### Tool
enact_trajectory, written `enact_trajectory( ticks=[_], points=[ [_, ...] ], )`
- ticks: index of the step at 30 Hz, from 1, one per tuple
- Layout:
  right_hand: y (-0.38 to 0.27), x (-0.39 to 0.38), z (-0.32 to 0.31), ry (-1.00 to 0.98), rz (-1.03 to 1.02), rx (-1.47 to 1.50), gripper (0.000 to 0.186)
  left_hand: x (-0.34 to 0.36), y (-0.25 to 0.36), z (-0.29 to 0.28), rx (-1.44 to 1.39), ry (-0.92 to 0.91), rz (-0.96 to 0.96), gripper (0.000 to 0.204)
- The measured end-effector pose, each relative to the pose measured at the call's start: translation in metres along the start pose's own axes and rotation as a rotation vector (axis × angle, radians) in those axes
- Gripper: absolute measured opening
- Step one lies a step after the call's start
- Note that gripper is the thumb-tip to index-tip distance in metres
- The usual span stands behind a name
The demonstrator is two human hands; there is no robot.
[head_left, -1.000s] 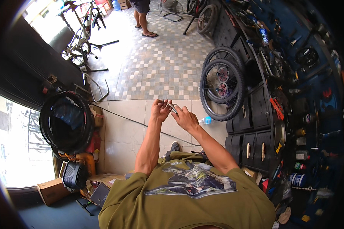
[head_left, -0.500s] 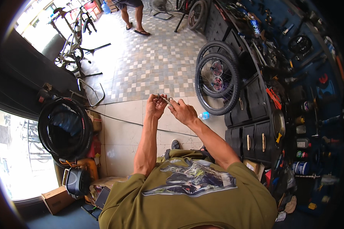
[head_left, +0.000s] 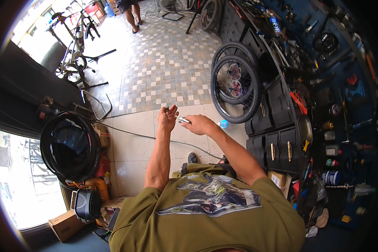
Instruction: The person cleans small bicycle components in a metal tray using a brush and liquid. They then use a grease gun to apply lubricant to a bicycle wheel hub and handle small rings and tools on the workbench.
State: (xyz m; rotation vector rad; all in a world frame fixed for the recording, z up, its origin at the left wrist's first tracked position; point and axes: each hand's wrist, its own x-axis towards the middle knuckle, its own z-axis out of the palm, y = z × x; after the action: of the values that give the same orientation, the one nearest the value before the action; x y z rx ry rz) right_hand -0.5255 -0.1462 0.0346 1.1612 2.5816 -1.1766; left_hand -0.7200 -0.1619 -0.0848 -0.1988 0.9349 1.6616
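Shiny metal piece (head_left: 182, 120) juts between bare hands (head_left: 200, 125).

Right of the grip, two knobby-tyred wheels (head_left: 236, 89) stand one partly behind the other beside dark drawers (head_left: 281, 147), with a clear, blue-labelled bottle (head_left: 223, 124) near the front wheel and closer to the grip. Well left of the grip are piled black tyres (head_left: 95, 147), and nearer the wearer than these lies a cardboard box (head_left: 67, 227). Far beyond the grip, a person in dark shorts (head_left: 124, 6) is on the checkered floor (head_left: 164, 63), with a bicycle (head_left: 76, 52) off to their left.
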Motion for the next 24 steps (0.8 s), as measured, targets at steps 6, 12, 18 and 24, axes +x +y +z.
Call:
enact_trajectory(
  ticks=[6,12,18,24],
  points=[
    [-0.009,0.046,-0.016,-0.066,0.16,-0.243,0.042,0.012,-0.014,-0.014,0.112,0.035,0.053,0.02],
    [-0.017,0.069,-0.02,-0.166,0.111,-0.358,0.041,0.015,-0.012,-0.03,0.126,-0.12,-0.003,0.022],
    [-0.001,0.077,-0.016,-0.097,0.153,-0.29,0.04,-0.001,-0.013,-0.02,0.006,-0.025,0.069,0.018],
    [-0.018,0.069,-0.017,-0.227,0.15,-0.262,0.039,-0.009,0.0,-0.031,0.004,-0.015,0.069,0.017]
  ],
)
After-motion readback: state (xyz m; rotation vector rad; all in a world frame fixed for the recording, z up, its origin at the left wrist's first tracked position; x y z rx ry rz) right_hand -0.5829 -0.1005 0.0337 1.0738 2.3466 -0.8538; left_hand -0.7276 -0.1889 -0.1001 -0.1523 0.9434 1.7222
